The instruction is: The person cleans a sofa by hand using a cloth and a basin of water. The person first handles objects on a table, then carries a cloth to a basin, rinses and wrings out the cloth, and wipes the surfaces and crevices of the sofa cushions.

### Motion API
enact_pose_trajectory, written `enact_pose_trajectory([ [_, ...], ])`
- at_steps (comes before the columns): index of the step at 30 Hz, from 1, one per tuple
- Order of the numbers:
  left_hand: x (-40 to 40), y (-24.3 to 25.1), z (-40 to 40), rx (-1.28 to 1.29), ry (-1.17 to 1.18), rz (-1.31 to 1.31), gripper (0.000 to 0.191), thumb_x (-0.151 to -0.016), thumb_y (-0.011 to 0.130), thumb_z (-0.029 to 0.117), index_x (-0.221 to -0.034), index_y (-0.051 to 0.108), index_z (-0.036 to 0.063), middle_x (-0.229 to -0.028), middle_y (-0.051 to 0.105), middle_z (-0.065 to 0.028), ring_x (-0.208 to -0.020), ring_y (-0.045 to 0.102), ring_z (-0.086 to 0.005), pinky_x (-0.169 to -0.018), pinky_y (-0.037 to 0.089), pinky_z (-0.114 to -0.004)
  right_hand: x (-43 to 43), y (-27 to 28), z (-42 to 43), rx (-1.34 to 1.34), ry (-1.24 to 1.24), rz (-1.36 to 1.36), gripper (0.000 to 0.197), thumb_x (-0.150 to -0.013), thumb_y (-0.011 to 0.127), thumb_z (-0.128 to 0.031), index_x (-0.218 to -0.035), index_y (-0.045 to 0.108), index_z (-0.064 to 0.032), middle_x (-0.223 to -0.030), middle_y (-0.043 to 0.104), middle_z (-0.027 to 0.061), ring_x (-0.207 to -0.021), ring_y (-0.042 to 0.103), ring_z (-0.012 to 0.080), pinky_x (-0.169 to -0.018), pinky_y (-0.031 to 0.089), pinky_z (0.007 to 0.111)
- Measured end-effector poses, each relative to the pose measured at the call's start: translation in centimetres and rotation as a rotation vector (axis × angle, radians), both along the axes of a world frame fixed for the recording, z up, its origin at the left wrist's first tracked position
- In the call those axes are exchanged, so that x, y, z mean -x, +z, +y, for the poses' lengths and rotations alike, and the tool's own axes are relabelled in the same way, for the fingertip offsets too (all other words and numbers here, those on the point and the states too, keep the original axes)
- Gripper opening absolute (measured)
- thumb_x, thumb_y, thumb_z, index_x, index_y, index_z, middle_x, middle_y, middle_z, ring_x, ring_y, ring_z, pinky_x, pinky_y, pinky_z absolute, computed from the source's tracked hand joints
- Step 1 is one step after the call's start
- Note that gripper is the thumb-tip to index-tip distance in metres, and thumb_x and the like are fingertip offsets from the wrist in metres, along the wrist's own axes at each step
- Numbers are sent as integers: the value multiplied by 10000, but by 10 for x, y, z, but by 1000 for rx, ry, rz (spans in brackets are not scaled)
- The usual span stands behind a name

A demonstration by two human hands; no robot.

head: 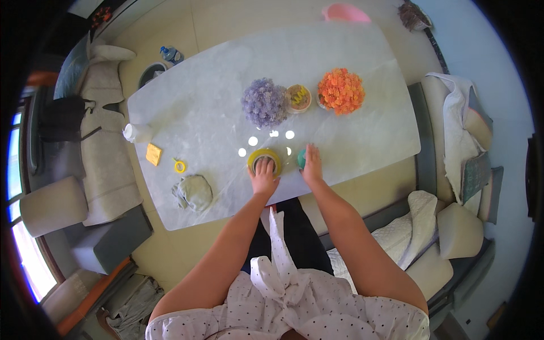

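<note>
My left hand (264,174) rests on a wide roll of yellow tape (275,155) that lies flat near the table's front edge, its fingers over the core. To the right, my right hand (312,165) lies against a small green round object (301,158), which it partly covers. Whether the fingers grip either thing cannot be told. Left of the hands are a crumpled grey-green cloth (194,193), a small yellow ring-shaped roll (179,166) and a folded yellow cloth or pad (153,154).
Beyond my hands on the marble-look table (191,110) stand purple flowers (264,103), a small pot (299,98) and orange flowers (341,91). A white container (137,133) lies at the left edge. Sofas (108,148) flank the table; a bin (152,73) stands beyond it.
</note>
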State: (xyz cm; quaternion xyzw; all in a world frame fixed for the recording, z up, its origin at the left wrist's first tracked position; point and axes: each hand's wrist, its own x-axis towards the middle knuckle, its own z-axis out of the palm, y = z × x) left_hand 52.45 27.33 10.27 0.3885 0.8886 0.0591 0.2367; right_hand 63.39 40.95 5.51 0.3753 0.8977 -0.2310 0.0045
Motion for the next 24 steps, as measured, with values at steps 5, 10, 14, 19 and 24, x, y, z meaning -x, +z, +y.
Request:
enact_pose_trajectory([
  [5, 8, -25, -29, -485, 601, 19, 794, -618, 671, 365, -1248, 263, 107, -1289, 253, -112, -1152, 322, -313, -914, 229, -573, -1, 19, -11, 142, -371, 50, 904, -542, 731, -129, -1266, 194, -55, -1293, 223, 216, -1173, 275, 358, -943, 292, 390],
  [10, 26, -55, -29, -64, 1128, -865, 716, -668, 636, 342, -1245, 259, 149, -1128, 437, -119, -945, 491, -264, -617, 482, -405, -1, 12, -14, 322, -527, -49, 860, -588, 705, -141, -1268, 189, -43, -1295, 213, 231, -1182, 259, 361, -950, 284, 379],
  [14, 21, -76, -27, -140, 1032, -666, 616, -681, 613, 276, -1200, 323, 115, -896, 568, -101, -618, 574, -188, -457, 462, -300, -7, -8, 4, 175, -330, 262, 828, -618, 673, -117, -1275, 176, -31, -1304, 202, 226, -1190, 245, 364, -956, 275, 381],
  [19, 21, -78, -15, -170, 1009, -642, 619, -678, 616, 250, -1194, 329, 64, -805, 576, -110, -510, 545, -172, -446, 441, -286, -9, -14, 19, 487, -164, 105, 798, -633, 645, -116, -1273, 180, -12, -1304, 210, 225, -1190, 245, 363, -954, 282, 379],
  [24, 22, -84, 4, -167, 1007, -688, 669, -677, 604, 272, -1225, 289, 53, -797, 570, -118, -512, 542, -170, -464, 443, -286, 1, -4, -3, 217, -274, 151, 769, -631, 655, -135, -1268, 232, -60, -1289, 257, 209, -1160, 286, 366, -928, 315, 374],
])
